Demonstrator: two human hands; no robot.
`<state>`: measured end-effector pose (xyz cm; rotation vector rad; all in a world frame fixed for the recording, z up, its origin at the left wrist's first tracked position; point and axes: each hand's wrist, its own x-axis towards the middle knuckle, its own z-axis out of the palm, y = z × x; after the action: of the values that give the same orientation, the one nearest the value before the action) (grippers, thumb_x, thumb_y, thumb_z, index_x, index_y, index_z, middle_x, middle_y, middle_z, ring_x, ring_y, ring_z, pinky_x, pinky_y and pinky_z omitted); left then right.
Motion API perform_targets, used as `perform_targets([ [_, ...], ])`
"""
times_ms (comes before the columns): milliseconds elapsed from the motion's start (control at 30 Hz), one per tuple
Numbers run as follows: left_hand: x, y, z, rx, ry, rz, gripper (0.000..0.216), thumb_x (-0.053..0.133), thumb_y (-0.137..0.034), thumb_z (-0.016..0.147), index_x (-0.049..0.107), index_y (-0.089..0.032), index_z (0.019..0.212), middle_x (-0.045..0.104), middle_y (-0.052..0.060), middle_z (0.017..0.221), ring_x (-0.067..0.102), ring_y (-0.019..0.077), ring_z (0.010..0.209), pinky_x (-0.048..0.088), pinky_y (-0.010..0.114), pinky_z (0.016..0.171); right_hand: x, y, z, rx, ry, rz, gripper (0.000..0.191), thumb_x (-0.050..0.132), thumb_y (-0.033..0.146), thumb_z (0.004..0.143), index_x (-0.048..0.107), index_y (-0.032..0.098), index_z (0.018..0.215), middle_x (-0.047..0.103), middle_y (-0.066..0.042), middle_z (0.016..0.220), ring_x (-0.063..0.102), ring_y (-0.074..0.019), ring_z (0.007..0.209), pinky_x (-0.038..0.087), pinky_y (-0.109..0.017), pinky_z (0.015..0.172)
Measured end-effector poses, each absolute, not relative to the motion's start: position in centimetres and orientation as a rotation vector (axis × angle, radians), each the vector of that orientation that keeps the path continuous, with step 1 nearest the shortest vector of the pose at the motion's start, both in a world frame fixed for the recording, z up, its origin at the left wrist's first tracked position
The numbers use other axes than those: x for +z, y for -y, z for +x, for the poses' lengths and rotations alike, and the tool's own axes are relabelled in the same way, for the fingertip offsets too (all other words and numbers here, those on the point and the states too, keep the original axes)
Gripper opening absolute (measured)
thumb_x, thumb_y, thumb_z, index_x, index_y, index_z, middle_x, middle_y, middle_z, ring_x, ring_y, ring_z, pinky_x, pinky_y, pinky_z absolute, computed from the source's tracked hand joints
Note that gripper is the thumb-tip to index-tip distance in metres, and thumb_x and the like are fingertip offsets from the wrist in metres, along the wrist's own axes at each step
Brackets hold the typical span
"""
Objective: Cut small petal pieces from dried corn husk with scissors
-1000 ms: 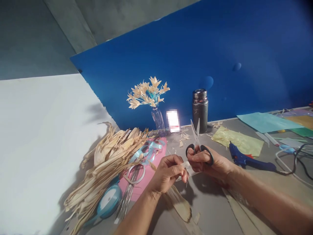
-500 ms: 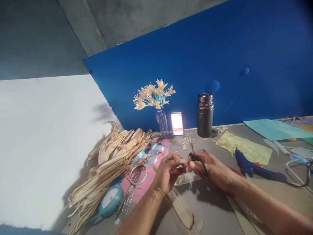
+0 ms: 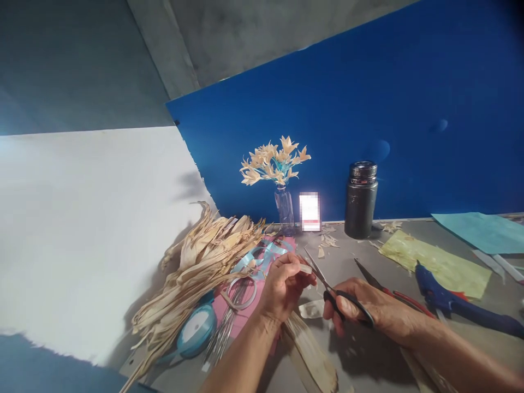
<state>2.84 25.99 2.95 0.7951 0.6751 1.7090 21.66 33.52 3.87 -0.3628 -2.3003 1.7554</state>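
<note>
My left hand (image 3: 282,284) pinches a small pale strip of corn husk (image 3: 305,268) between thumb and fingers. In my right hand (image 3: 356,305) is a pair of black-handled scissors (image 3: 323,281), with fingers through the loops. Its blades point up and away, their tips close beside the strip, and they look slightly parted. Beneath my hands lie a short translucent piece (image 3: 311,309) and a longer corn husk (image 3: 313,352) on the grey table. Whether the blades touch the strip, I cannot tell.
Dried husks (image 3: 196,273), a teal ribbon roll (image 3: 197,329), wires (image 3: 225,327) and pink paper (image 3: 229,311) lie left. Behind stand a vase of husk flowers (image 3: 284,210) and a dark flask (image 3: 361,202). Pliers (image 3: 393,295), a blue glue gun (image 3: 454,300) and yellow paper (image 3: 438,265) lie right.
The scissors have turned from pointing more upright to tilting left, their blades now beside the husk strip. My right hand has drawn slightly away from my left. The view has shifted left.
</note>
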Motion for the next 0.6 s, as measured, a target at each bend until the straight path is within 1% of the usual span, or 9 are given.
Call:
perform_targets([
  [200,2.9,-26.1,2.8,1.709,-0.718,0.785,0.012,0.071,-0.018,0.069,0.06,-0.014,0.066,0.065,0.002,0.068,0.065,0.0161,0.057,0.053,0.029,0.059,3.6,-33.5,21.6,1.853,2.285,-0.397,0.07,0.055,0.077,0.078,0.073,0.01,0.084,0.069,-0.009,0.068,0.056,-0.0178,0.065,0.034,-0.027,0.061],
  [433,2.9,-26.1,2.7,1.7,-0.718,0.793,0.012,0.07,-0.018,0.068,0.059,-0.014,0.065,0.064,0.001,0.066,0.064,0.0153,0.055,0.053,0.027,0.058,3.0,-33.8,21.7,1.855,2.286,-0.414,0.068,0.058,0.077,0.077,0.072,0.01,0.079,0.065,-0.006,0.061,0.049,-0.0144,0.059,0.029,-0.027,0.057],
  [600,3.1,-26.0,2.7,1.68,-0.736,0.786,0.013,0.07,-0.018,0.067,0.058,-0.015,0.064,0.063,0.001,0.062,0.064,0.0153,0.054,0.052,0.027,0.058,2.4,-34.1,21.6,1.85,2.295,-0.39,0.066,0.058,0.075,0.078,0.07,0.01,0.075,0.063,-0.004,0.059,0.046,-0.0125,0.057,0.028,-0.027,0.057],
])
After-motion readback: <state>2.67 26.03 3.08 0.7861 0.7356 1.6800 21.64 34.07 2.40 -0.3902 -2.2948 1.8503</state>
